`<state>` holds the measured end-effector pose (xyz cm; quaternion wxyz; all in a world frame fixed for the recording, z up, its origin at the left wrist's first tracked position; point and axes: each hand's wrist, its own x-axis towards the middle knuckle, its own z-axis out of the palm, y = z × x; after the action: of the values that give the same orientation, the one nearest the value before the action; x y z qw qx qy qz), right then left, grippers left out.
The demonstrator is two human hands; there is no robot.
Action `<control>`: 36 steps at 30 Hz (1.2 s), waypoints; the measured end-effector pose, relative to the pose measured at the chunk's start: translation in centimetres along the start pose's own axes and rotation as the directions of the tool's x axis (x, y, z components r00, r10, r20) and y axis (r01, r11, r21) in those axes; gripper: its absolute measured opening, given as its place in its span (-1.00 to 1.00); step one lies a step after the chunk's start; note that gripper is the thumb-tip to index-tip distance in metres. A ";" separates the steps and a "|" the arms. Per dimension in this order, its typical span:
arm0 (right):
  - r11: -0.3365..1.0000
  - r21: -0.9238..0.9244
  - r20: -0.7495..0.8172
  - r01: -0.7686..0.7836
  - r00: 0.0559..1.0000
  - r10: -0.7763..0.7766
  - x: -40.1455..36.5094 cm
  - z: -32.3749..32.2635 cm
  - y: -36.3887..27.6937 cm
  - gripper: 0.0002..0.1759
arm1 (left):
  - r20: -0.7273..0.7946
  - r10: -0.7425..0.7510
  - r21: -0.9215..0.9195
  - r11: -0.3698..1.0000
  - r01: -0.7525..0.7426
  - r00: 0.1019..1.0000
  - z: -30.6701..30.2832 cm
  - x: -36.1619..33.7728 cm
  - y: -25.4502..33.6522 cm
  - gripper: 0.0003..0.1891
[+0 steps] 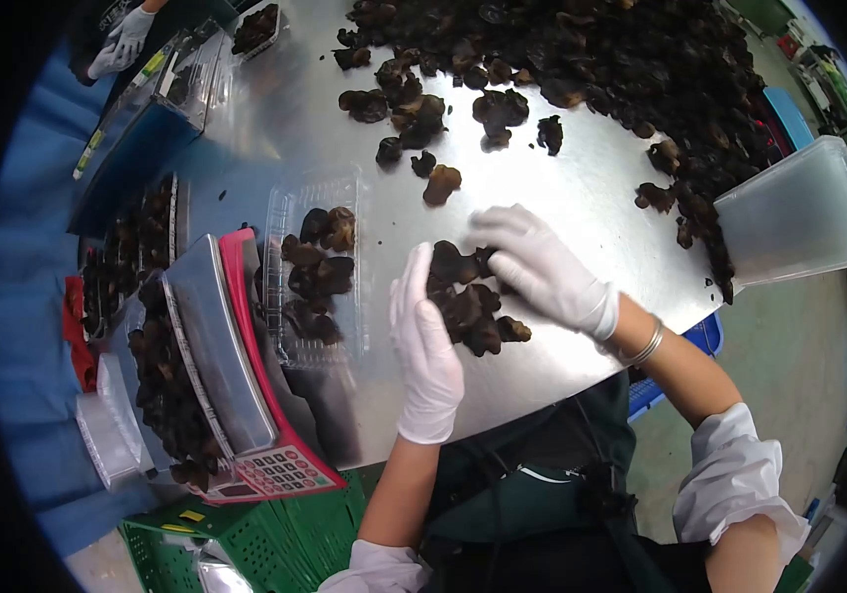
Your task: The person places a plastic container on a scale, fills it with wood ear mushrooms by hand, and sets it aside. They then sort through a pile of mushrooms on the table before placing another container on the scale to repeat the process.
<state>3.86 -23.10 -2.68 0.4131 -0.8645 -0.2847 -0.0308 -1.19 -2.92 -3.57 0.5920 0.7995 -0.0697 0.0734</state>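
Note:
My left hand [423,351], in a white glove, stands on edge with its fingers stretched out along the left side of a small heap of dark brown wood ear mushrooms [473,311]. From the right, my gloved right hand [544,267] reaches over the heap's upper edge; its fingers are apart and slightly blurred, and some fingertips are hidden or smeared. Neither hand grips a piece. Just left of my left hand lies a clear plastic tray [359,247] with several mushroom pieces [321,277] in it.
A large mushroom pile [641,59] covers the table's [562,178] far side. A translucent bin [794,212] leans at right. On the left are a pink-edged scale [236,366], filled trays [171,385] and a co-worker's gloved hand [122,44]. A green crate [226,544] sits below.

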 end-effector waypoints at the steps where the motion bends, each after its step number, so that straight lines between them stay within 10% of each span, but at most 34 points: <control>1: 0.994 0.105 0.041 -0.007 0.999 0.002 0.0 0.6 -1.2 -0.53 | 0.017 0.048 0.027 0.998 -0.049 0.999 0.5 0.2 0.1 -0.41; 6: 0.859 0.427 -0.015 -0.285 0.947 0.321 -1.3 -1.2 -0.8 -0.46 | -0.094 -0.058 -0.273 0.961 0.031 0.994 -0.2 -0.2 0.0 -0.39; 8: 0.617 0.743 0.003 -0.260 0.923 0.385 -2.4 -2.7 0.4 -0.42 | -0.089 -0.036 -0.276 0.961 0.010 0.995 -2.3 -0.7 0.7 -0.46; 12: 0.837 0.201 0.116 -0.509 0.861 0.496 -3.1 -7.0 -3.4 -0.22 | 0.080 -0.268 -0.074 0.959 0.274 0.960 -4.9 -1.9 3.9 -0.23; 14: 0.945 -0.117 0.042 -0.305 0.949 0.312 -4.4 -5.0 -2.1 -0.07 | 0.169 -0.114 0.523 0.852 0.009 0.979 -4.6 -2.2 4.2 0.09; 17: 0.908 0.006 -0.063 -0.418 0.906 0.418 -1.9 -4.0 -4.1 -0.21 | 0.220 -0.150 0.486 0.873 0.025 0.964 -3.1 -2.1 3.7 0.31; 19: 0.931 -0.316 -0.034 -0.185 0.982 0.183 -0.1 -3.7 -2.9 -0.47 | 0.235 -0.114 0.460 0.888 -0.007 0.965 -2.8 -2.0 3.5 0.31; 24: 0.930 -0.362 0.045 0.061 0.998 -0.048 0.6 -1.8 -0.7 -0.79 | 0.208 -0.115 0.461 0.887 0.006 0.971 -3.0 -2.1 2.7 0.35; 30: 0.929 -0.044 -0.364 -0.368 0.872 0.328 -5.5 -10.9 -2.3 -0.75 | 0.218 -0.152 0.437 0.898 0.043 0.964 -3.7 -1.7 2.7 0.42; 32: 0.677 -0.493 -0.250 -0.547 0.834 0.492 -8.2 -13.7 -2.5 -0.71 | 0.247 -0.160 0.431 0.901 0.039 0.956 -3.8 -0.9 3.1 0.44; 34: 0.424 -0.498 -0.239 -0.756 0.590 0.771 -8.5 -13.8 -3.4 -0.63 | 0.281 -0.171 0.442 0.896 0.031 0.944 -3.8 -0.3 3.3 0.46; 36: 0.783 -0.384 -0.288 -0.489 0.869 0.402 -7.6 -11.6 -3.1 -0.51 | 0.360 -0.146 0.453 0.891 -0.036 0.922 -3.7 0.4 3.5 0.47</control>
<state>-1.97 -33.65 4.90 0.2253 -0.9710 -0.0161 -0.0787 -1.62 -0.41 0.86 0.3668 0.9152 -0.1422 -0.0876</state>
